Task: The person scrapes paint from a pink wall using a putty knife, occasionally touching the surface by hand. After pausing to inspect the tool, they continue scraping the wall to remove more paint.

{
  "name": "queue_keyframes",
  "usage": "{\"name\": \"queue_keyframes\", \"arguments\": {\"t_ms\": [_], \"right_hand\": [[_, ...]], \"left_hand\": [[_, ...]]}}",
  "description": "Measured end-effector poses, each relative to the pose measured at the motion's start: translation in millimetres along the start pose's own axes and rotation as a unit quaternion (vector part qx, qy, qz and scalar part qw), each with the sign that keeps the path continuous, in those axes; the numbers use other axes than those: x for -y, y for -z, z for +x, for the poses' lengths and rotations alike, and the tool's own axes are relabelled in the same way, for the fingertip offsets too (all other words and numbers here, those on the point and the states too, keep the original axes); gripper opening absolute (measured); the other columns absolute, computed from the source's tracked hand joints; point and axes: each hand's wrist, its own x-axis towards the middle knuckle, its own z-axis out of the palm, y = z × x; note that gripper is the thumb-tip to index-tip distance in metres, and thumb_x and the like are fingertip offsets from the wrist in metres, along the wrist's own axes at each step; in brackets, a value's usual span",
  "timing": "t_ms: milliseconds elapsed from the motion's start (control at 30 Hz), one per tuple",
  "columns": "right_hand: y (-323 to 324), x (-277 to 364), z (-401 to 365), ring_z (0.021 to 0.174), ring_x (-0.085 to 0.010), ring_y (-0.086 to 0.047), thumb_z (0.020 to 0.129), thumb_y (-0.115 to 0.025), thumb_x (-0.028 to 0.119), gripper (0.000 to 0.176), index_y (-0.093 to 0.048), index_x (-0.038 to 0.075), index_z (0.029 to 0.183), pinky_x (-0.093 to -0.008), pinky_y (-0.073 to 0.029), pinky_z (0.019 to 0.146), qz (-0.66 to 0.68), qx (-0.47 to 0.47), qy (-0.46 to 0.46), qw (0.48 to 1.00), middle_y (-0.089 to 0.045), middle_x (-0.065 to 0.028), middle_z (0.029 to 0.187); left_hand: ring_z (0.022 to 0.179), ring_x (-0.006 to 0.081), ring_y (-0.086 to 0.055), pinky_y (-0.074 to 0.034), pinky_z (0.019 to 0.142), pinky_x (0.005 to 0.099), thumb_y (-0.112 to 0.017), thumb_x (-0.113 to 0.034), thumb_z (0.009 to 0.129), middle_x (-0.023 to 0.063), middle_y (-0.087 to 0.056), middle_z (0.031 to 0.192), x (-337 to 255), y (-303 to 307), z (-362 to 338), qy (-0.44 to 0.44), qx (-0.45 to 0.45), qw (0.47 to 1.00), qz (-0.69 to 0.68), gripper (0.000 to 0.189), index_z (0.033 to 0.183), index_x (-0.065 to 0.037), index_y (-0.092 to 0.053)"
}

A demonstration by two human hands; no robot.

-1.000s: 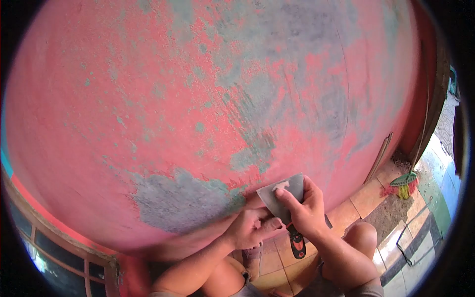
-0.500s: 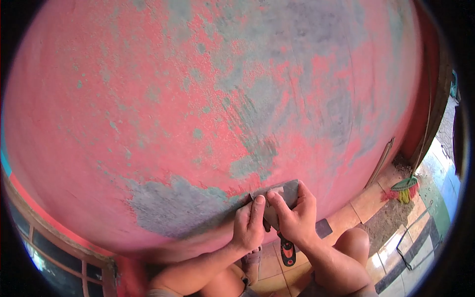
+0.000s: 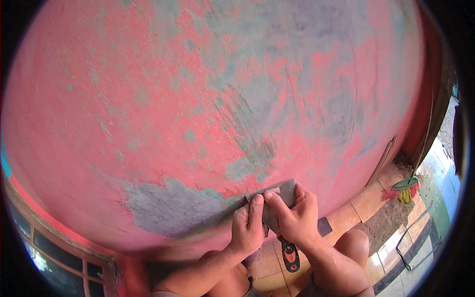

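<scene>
Left hand [image 3: 248,222] has come up to the scraper [image 3: 286,190] since the earliest frame, where it lay lower with thumb apart; the blade now sits more level. Hands: two. Scraper: one, in front of the lower wall. Right hand is closed on its blade, thumb on the face, fingers at the far edge. Left hand is nearly closed at the blade's left edge, thumb raised; cannot tell whether it pinches the metal. One black-and-red handle [image 3: 290,256] hangs below. Hands cover part of the blade; blade-to-wall contact cannot be told. Bent knees: two, the right one [image 3: 354,243] bare.

Wall [image 3: 133,109]: pink paint, worn, with grey-green areas; one large grey patch [image 3: 173,208] left of the hands. Floor [image 3: 344,218]: tan tiles. One dark flat piece [image 3: 324,227] lies beside the right wrist.

Farther right: one spread of dirt [image 3: 388,220], then one broom head [image 3: 405,188], green, red and yellow, near thin strips [image 3: 382,161] leaning at the wall. One paned window [image 3: 59,252] stands lower left.
</scene>
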Motion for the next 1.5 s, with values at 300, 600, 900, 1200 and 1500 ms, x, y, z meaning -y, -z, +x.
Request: {"name": "queue_keyframes", "arguments": {"t_ms": [300, 600, 900, 1200, 1500], "right_hand": [[-1.4, 5.4, 0.2, 0.068, -0.0097, -0.062, 0.087, -0.072, 0.018, 0.022, -0.066, -0.002, 0.088, -0.0288, -0.051, 0.061, -0.027, -0.006, -0.010, 1.000, -0.069, -0.0067, 0.075], [-1.6, 5.6, -0.8, 0.067, -0.0148, -0.065, 0.087, -0.072, 0.018, 0.023, -0.065, -0.004, 0.088, -0.0315, -0.052, 0.063, -0.069, -0.023, 0.053, 0.996, -0.069, -0.0125, 0.072], [-3.9, -2.0, -0.5, 0.071, -0.0117, -0.064, 0.087, -0.073, 0.017, 0.022, -0.064, -0.003, 0.090, -0.0307, -0.052, 0.065, -0.015, -0.007, 0.032, 0.999, -0.071, -0.0119, 0.078], [-4.8, -0.6, 6.7, 0.073, -0.0078, -0.062, 0.089, -0.071, 0.013, 0.017, -0.064, -0.002, 0.092, -0.0269, -0.051, 0.065, -0.021, 0.018, 0.033, 0.999, -0.071, -0.0068, 0.080], [-13.1, 4.2, 1.9, 0.074, -0.0065, -0.060, 0.090, -0.071, 0.014, 0.018, -0.064, -0.002, 0.092, -0.0258, -0.050, 0.065, 0.005, -0.017, 0.036, 0.999, -0.069, -0.0036, 0.081]], "left_hand": [[0.050, 0.0036, -0.050, -0.037, 0.042, 0.0234, -0.036, -0.035, 0.109, -0.0041, -0.054, 0.060, -1.0, -6.8, 2.4, -0.019, -0.025, 0.999, -0.025, 0.049, 0.101, 0.000, -0.069], [0.068, 0.0074, -0.059, -0.047, 0.055, 0.0241, -0.037, -0.039, 0.109, 0.0015, -0.063, 0.078, 13.1, -12.9, 4.4, -0.046, -0.072, 0.995, -0.042, 0.051, 0.103, 0.001, -0.068], [0.092, 0.0124, -0.060, -0.049, 0.080, 0.0280, -0.033, -0.045, 0.108, 0.0052, -0.062, 0.101, 30.2, -12.4, -0.9, -0.024, -0.032, 0.995, -0.096, 0.051, 0.112, -0.002, -0.060], [0.088, 0.0115, -0.059, -0.050, 0.077, 0.0287, -0.034, -0.037, 0.109, 0.0056, -0.062, 0.099, 26.0, -17.6, 7.1, -0.049, -0.033, 0.990, -0.125, 0.048, 0.111, 0.003, -0.061], [0.090, 0.0120, -0.058, -0.049, 0.078, 0.0291, -0.036, -0.033, 0.109, 0.0054, -0.061, 0.096, 5.5, -19.7, 6.3, -0.046, -0.045, 0.988, -0.141, 0.044, 0.107, 0.003, -0.059]]}}
